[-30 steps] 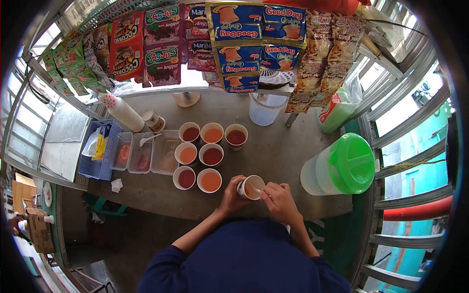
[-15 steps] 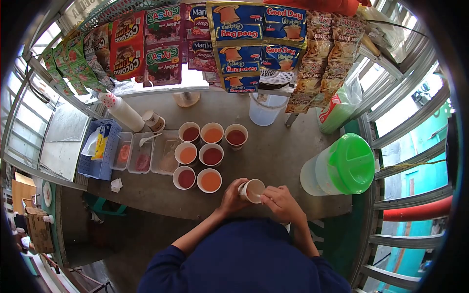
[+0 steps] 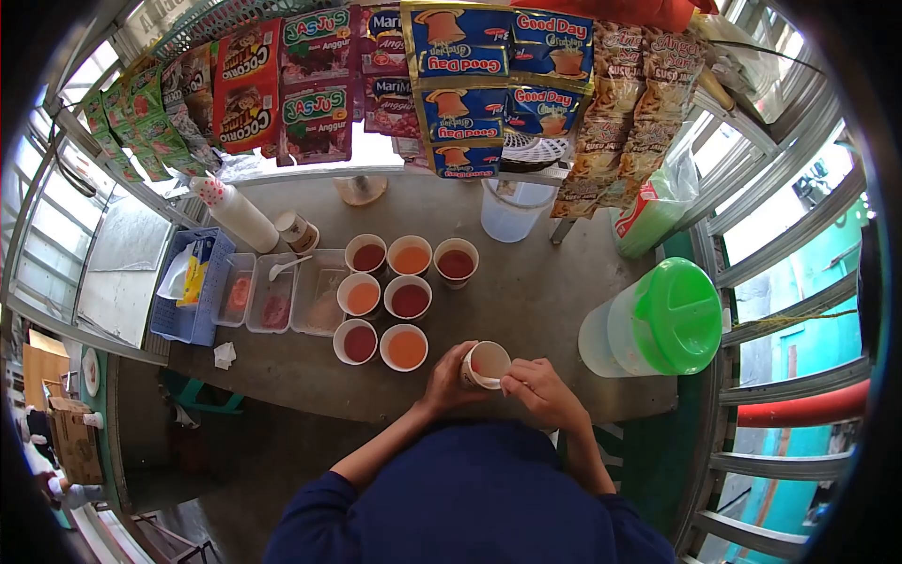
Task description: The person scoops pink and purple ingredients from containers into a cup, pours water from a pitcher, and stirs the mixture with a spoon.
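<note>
Near the front edge of the table, my left hand (image 3: 445,383) is wrapped round the side of a paper cup (image 3: 498,355), whose mouth faces up toward me. A little pinkish-red stuff shows inside it. My right hand (image 3: 543,391) pinches the handle of a white spoon (image 3: 489,382), which reaches over the rim into the cup; the spoon's bowl is hard to make out. Beyond my left hand stand several filled paper cups, among them an orange one (image 3: 407,349) and a dark red one (image 3: 358,344).
Three clear tubs (image 3: 319,299) hold powders, one with a spoon, beside a blue basket (image 3: 183,324). Stacked cups (image 3: 235,218) lean behind them. A green-lidded container (image 3: 672,315) stands right, a clear bucket (image 3: 515,211) at the back. Drink sachets (image 3: 460,94) hang above the table (image 3: 526,291).
The spoon in my right hand has shifted lower, toward the near side of the cup. My left hand keeps its hold on the cup in nearly the same place.
</note>
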A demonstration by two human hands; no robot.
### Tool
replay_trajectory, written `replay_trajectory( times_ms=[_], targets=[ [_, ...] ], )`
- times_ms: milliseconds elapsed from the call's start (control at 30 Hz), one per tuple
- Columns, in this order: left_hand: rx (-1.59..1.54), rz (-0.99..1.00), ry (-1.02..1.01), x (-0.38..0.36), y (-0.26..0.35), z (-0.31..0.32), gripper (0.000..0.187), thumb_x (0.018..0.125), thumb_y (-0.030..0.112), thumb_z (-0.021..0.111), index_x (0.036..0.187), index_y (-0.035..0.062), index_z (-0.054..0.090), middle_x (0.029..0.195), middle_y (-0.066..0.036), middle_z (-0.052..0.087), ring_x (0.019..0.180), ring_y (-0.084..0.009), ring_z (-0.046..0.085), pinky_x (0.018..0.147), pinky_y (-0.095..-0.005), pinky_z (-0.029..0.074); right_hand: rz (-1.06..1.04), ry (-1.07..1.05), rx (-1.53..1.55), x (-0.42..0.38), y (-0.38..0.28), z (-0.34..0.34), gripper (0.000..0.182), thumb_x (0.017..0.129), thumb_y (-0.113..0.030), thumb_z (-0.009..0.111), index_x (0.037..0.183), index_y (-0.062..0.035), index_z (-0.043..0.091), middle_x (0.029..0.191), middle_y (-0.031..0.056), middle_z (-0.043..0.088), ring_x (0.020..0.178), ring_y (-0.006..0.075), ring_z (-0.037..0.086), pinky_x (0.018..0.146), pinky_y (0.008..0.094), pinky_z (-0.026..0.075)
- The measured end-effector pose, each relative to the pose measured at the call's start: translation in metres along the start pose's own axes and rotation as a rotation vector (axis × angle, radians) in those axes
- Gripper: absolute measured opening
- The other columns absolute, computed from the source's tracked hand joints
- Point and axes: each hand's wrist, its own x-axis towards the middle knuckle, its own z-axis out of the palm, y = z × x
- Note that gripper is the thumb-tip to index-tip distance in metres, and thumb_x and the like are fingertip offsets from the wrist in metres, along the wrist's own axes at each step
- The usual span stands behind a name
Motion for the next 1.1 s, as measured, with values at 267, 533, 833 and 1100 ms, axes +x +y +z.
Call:
replay_trajectory(
  times_ms=[267, 533, 833, 1100],
  targets=[
    [0.077, 0.070, 0.061, 0.001, -0.002, 0.002, 0.081, 0.056, 0.018, 0.089, 0.124, 0.0067, 0.046, 0.112, -0.015, 0.059, 0.100, -0.0338, 0.061, 0.084, -0.0422, 0.050, -0.018, -0.072, 0.010, 0.000, -0.003, 0.000, 0.020, 0.095, -0.019, 0.045, 0.084, -0.0071, 0.057, 0.081, 0.0059, 0.054, 0.079, 0.0218, 0.052, 0.082, 0.0345, 0.032],
    [0.267, 0.130, 0.048, 0.004, 0.007, -0.003, 0.081, 0.055, 0.021, 0.088, 0.124, 0.0085, 0.047, 0.115, -0.010, 0.059, 0.107, -0.0303, 0.057, 0.090, -0.0431, 0.042, -0.006, 0.076, -0.101, 0.001, -0.006, 0.004, 0.023, 0.096, -0.021, 0.044, 0.083, -0.0077, 0.058, 0.080, 0.0049, 0.054, 0.080, 0.0206, 0.053, 0.083, 0.0338, 0.032],
    [0.166, 0.158, 0.059, 0.003, 0.004, 0.001, 0.086, 0.053, 0.021, 0.090, 0.124, 0.0082, 0.045, 0.116, -0.011, 0.058, 0.106, -0.0318, 0.057, 0.092, -0.0443, 0.041, -0.005, 0.067, -0.236, 0.001, -0.004, 0.003, 0.023, 0.096, -0.021, 0.044, 0.084, -0.0076, 0.058, 0.081, 0.0049, 0.054, 0.080, 0.0209, 0.053, 0.083, 0.0337, 0.033],
    [0.096, 0.062, 0.079, -0.003, -0.006, 0.004, 0.079, 0.056, 0.016, 0.089, 0.122, 0.0067, 0.047, 0.114, -0.013, 0.059, 0.106, -0.0329, 0.058, 0.089, -0.0415, 0.046, 0.003, -0.041, -0.150, 0.000, -0.005, -0.001, 0.021, 0.096, -0.020, 0.044, 0.086, -0.0075, 0.058, 0.082, 0.0047, 0.053, 0.081, 0.0222, 0.053, 0.082, 0.0348, 0.032]
  ],
)
